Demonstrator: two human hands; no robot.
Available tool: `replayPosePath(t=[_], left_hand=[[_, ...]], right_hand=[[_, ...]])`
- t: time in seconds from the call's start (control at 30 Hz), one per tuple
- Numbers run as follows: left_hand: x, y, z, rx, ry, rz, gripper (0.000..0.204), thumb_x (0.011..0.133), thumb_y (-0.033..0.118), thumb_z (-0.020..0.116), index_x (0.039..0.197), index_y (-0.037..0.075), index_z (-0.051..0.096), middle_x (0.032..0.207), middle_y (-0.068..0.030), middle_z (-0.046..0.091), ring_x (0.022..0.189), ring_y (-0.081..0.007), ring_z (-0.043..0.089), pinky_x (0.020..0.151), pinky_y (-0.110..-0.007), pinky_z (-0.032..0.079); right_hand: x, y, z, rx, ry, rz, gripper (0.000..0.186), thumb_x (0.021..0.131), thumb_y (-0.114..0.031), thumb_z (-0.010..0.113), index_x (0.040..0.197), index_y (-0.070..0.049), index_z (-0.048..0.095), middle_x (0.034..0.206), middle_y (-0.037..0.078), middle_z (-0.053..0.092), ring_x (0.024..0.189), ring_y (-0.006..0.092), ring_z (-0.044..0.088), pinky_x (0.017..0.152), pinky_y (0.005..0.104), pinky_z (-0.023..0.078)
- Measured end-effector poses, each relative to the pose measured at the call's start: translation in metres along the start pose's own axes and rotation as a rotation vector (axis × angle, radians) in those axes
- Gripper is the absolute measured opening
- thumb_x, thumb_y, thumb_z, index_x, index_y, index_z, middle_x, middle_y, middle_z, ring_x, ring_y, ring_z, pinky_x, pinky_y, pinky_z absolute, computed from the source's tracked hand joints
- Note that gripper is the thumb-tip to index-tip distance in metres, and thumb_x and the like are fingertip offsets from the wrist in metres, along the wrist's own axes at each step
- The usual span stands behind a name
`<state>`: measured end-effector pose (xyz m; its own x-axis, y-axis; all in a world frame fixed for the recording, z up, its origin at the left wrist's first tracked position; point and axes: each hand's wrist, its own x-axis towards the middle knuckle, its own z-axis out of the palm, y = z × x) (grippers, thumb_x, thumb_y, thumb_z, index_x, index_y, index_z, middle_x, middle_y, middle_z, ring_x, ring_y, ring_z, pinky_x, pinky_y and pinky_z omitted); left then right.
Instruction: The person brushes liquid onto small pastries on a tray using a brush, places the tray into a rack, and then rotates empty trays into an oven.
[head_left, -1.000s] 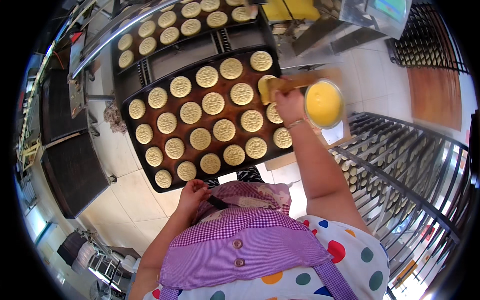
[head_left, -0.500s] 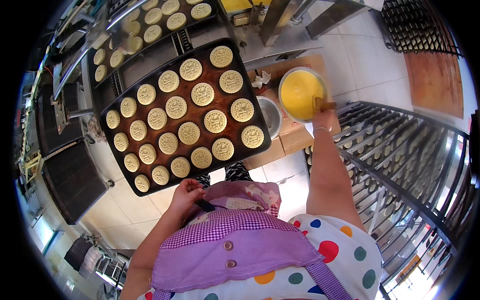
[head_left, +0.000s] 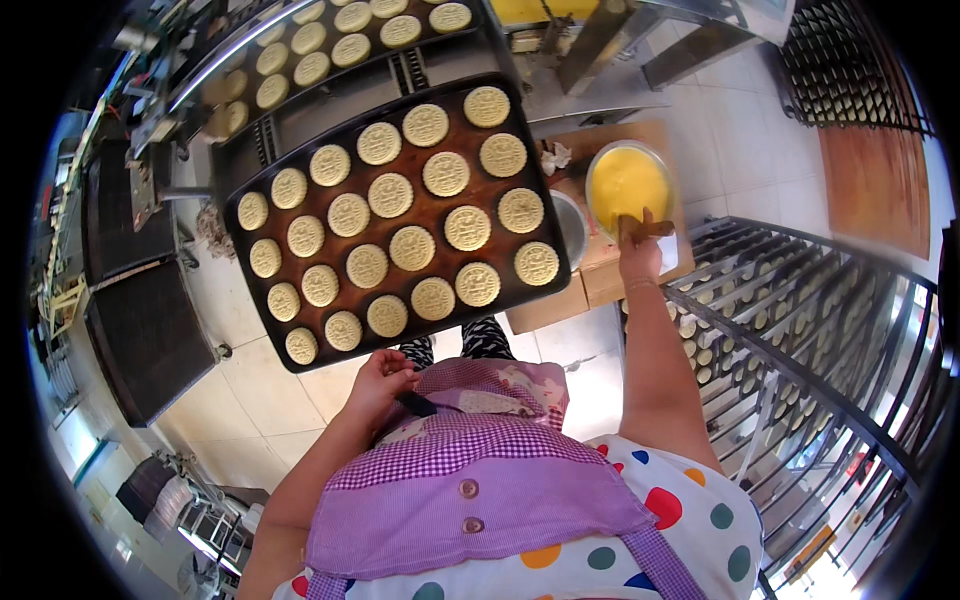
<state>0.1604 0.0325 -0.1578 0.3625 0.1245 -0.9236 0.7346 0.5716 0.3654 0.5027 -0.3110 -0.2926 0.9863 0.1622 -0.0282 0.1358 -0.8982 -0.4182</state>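
Observation:
My right hand (head_left: pixel 641 262) is closed around a wooden-handled brush (head_left: pixel 650 228) at the near rim of a metal bowl (head_left: pixel 672 190) of yellow liquid (head_left: pixel 627 182). The brush's working end is hard to make out there. Just off the near edge of a dark baking tray (head_left: pixel 420 322), my left hand (head_left: pixel 383 380) has its fingers curled in front of the apron; what they hold, if anything, is hidden. A black strip (head_left: pixel 416 404) shows just below those fingers. Rows of round, pale, stamped pastries (head_left: pixel 411 248) lie spaced out on the tray.
A second tray of pastries (head_left: pixel 350 48) sits on the metal conveyor machine beyond. The bowl stands on cardboard (head_left: pixel 600 277) beside another metal bowl (head_left: pixel 570 228) and crumpled paper (head_left: pixel 555 157). To the right stands a metal rack (head_left: pixel 790 325) with pastry trays; dark trays (head_left: pixel 150 350) are at left.
The whole view has shifted, so the tray and bowl appear farther right. My right hand and brush have moved to the bowl's near rim. The left hand keeps its curl near the tray.

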Motion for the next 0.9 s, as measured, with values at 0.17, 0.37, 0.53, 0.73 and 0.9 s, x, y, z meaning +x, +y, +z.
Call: replayPosePath(t=[0.17, 0.37, 0.53, 0.73, 0.9], left_hand=[[-0.008, -0.024, -0.043, -0.064, 0.023, 0.035, 0.033, 0.080, -0.003, 0.059, 0.110, 0.000, 0.045, 0.100, -0.0127, 0.055, 0.087, -0.0214, 0.061, 0.074, -0.029, 0.052], [-0.022, -0.033, -0.083, -0.067, 0.015, 0.047, 0.032, 0.081, -0.003, 0.058, 0.110, 0.000, 0.045, 0.100, -0.0114, 0.055, 0.088, -0.0203, 0.061, 0.074, -0.028, 0.051], [-0.033, -0.035, -0.118, -0.058, 0.037, 0.080, 0.031, 0.081, -0.002, 0.058, 0.110, -0.001, 0.045, 0.100, -0.0126, 0.056, 0.088, -0.0204, 0.061, 0.074, -0.028, 0.051], [-0.046, -0.049, -0.165, -0.079, 0.093, 0.105, 0.032, 0.081, -0.003, 0.059, 0.110, -0.003, 0.044, 0.103, -0.0161, 0.056, 0.088, -0.0218, 0.062, 0.074, -0.028, 0.052], [-0.047, -0.077, -0.204, -0.144, 0.110, 0.087, 0.033, 0.081, -0.002, 0.059, 0.110, -0.003, 0.044, 0.103, -0.0167, 0.056, 0.089, -0.0222, 0.062, 0.074, -0.028, 0.053]], right_hand=[[-0.040, -0.072, -0.072, 0.661, -0.197, 0.536, 0.059, 0.079, -0.005, 0.058, 0.135, -0.012, 0.039, 0.101, 0.008, 0.063, 0.075, 0.0165, 0.063, 0.057, 0.0257, 0.053], [-0.093, -0.184, -0.052, 1.131, -0.224, 0.491, 0.057, 0.079, 0.002, 0.055, 0.133, -0.009, 0.040, 0.111, 0.009, 0.056, 0.082, 0.0187, 0.061, 0.060, 0.0271, 0.056], [-0.164, -0.337, 0.039, 1.287, -0.560, 0.369, 0.053, 0.084, -0.003, 0.057, 0.134, -0.004, 0.038, 0.111, 0.006, 0.057, 0.086, 0.0119, 0.059, 0.055, 0.0227, 0.055], [-0.146, -0.314, 0.093, 0.413, -0.157, -0.298, 0.042, 0.081, -0.016, 0.057, 0.121, -0.002, 0.051, 0.099, 0.022, 0.062, 0.086, 0.0312, 0.062, 0.060, 0.0401, 0.051], [-0.081, -0.255, 0.027, 0.438, -0.018, -0.010, 0.034, 0.083, -0.018, 0.054, 0.106, 0.006, 0.057, 0.087, 0.021, 0.065, 0.076, 0.0257, 0.066, 0.060, 0.0396, 0.052]])
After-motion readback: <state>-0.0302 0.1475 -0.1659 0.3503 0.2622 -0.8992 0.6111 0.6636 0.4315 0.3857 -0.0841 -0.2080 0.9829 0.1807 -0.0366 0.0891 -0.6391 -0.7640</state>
